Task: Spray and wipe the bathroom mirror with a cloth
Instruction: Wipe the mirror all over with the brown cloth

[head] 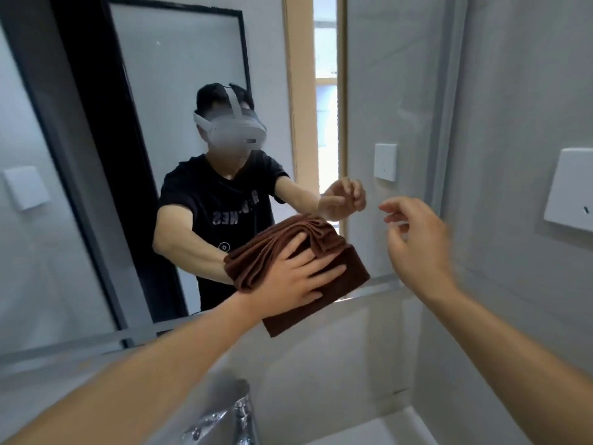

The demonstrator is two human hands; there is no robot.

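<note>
Nearest to us, low in the view, the tap point(239, 412) stands over the sink point(401, 428), and both forearms reach over them toward the glass. Our left hand point(301, 277) lies flat with fingers spread on the brown cloth point(288, 248), pressing it against the mirror point(160, 155) at its lower right corner; the cloth is bunched under the palm and one corner hangs past the bottom edge of the glass. Our right hand point(417, 245) floats free beside the mirror's right edge, fingers loosely curled and holding nothing. No spray bottle is in view.

We judge this the wiping step, working the bottom edge. To do it well we should keep the whole palm bearing evenly, since a bunched cloth touches the glass in ridges and may leave streaks; flattening the folds would help. We should run overlapping passes right into the corner and along the frame, where moisture tends to collect. The right hand could steady us on the wall point(481, 123), clear of the socket plate point(571, 191).
</note>
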